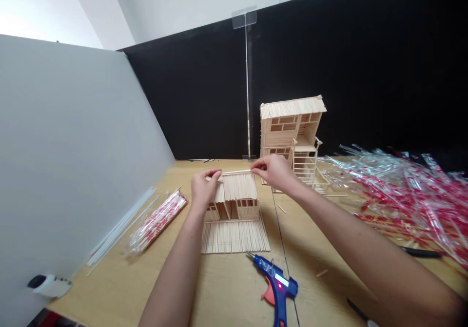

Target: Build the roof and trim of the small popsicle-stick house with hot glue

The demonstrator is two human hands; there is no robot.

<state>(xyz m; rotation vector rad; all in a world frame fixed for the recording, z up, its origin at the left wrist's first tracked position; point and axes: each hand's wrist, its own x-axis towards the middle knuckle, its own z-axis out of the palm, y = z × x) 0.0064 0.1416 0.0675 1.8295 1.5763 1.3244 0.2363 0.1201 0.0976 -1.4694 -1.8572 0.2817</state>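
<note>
A small model house [241,186] made of thin wooden sticks stands on the table, with a slatted porch floor [236,238] at its front. Along the top edge of its roof lies a pale wooden stick [237,172]. My left hand [204,186] is closed in a pinch at the stick's left end and hides part of the roof. At the right end, the fingers of my right hand [273,169] pinch the same stick. A blue hot glue gun [278,285] with an orange trigger and a lit red light lies just in front of the porch.
Behind my right hand stands a taller two-storey stick house [285,127]. Crumpled red-and-clear wrappers [413,195] heap up at the right. A bagged bundle of sticks [159,222] and white glue sticks [119,229] lie left. A dark-handled tool [420,252] sits by the wrappers.
</note>
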